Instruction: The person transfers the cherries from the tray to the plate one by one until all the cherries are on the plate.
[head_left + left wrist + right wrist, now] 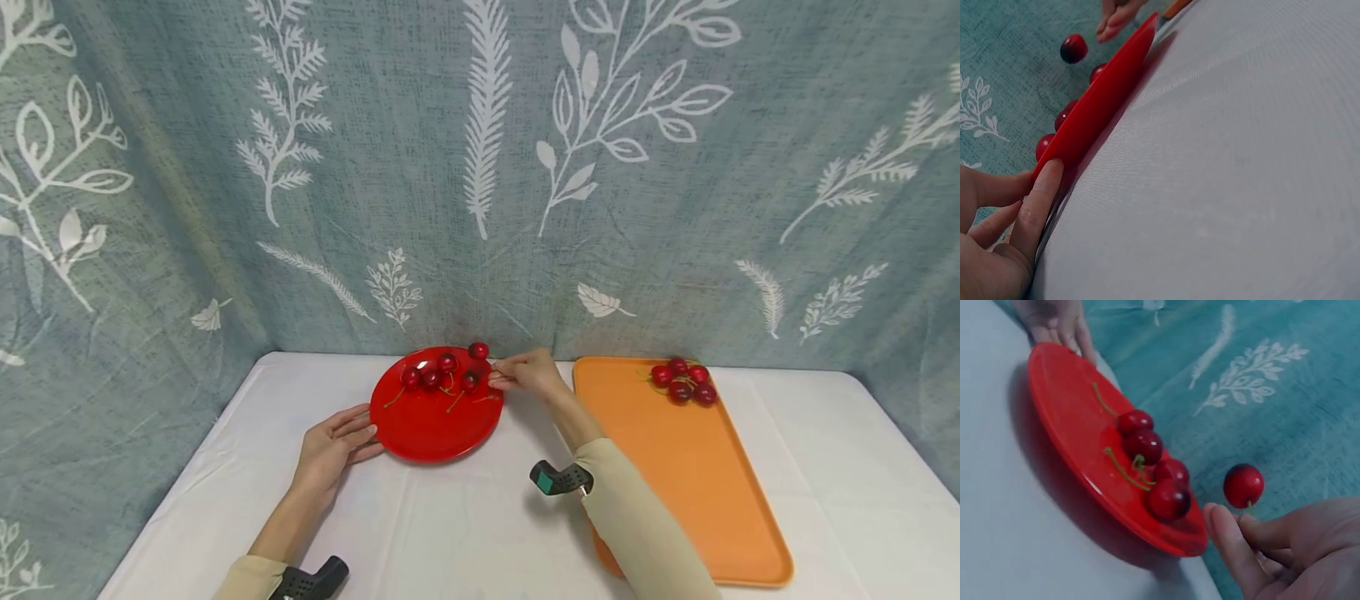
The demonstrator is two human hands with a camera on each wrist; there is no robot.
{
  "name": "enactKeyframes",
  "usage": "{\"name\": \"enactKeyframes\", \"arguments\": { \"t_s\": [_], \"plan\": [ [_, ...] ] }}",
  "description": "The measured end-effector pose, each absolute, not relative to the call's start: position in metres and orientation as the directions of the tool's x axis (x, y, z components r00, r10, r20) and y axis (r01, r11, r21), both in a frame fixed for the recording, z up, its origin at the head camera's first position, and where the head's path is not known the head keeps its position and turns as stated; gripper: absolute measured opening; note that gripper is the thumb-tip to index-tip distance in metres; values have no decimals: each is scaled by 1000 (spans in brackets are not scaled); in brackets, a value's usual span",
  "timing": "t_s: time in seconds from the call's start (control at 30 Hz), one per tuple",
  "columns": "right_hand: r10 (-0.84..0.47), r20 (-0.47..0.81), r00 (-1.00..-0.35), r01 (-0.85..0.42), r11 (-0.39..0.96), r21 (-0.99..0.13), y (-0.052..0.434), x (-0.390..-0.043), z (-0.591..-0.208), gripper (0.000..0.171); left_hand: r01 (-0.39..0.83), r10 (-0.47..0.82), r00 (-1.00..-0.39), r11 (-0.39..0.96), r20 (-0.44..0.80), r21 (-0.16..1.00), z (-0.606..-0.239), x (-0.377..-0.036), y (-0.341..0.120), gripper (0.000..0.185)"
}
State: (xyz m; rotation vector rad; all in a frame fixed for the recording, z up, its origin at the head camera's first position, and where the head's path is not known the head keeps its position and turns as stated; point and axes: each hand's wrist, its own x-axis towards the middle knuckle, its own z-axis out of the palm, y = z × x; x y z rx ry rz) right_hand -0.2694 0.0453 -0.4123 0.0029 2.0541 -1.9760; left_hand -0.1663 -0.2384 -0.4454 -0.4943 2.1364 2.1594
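My right hand point(531, 372) pinches the stem of a dark red cherry point(1244, 486), which sticks up above the far right rim of the red plate point(435, 429). Several more cherries point(431, 378) with green stems lie on the far half of that plate. At the plate's left edge, my left hand point(330, 446) grips the rim between thumb and fingers. The left wrist view shows a fingertip point(1051, 172) pressed against the plate's outer side.
To the right, an orange tray point(675, 467) lies partly beneath my right forearm, with a cluster of cherries point(679, 392) at its far end. A white cloth point(450, 525) covers the table. Behind hangs a blue-green curtain point(420, 183) with white leaf prints.
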Motion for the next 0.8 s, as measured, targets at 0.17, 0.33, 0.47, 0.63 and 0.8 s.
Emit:
{"name": "enactKeyframes", "arguments": {
  "t_s": [0.17, 0.33, 0.47, 0.63, 0.8],
  "plan": [
    [-148, -224, -963, 207, 124, -970, 35, -270, -418, 19, -277, -163, -946, -38, -279, 960, -444, -167, -237, 52],
    [-99, -168, -981, 146, 197, -970, 24, -265, -416, 18, -277, -172, -945, -20, -277, 961, -443, -167, -240, 52],
    [-72, -108, -992, 83, 284, -955, 16, -262, -413, 17, -274, -180, -945, -17, -272, 962, -442, -166, -241, 53],
    [-63, -112, -992, 82, 364, -928, 11, -260, -411, 16, -276, -181, -944, -18, -274, 961, -443, -166, -240, 54],
    [-63, -122, -990, 87, 400, -912, 11, -258, -410, 15, -284, -178, -943, -16, -282, 959, -444, -165, -240, 54]
  ]
}}
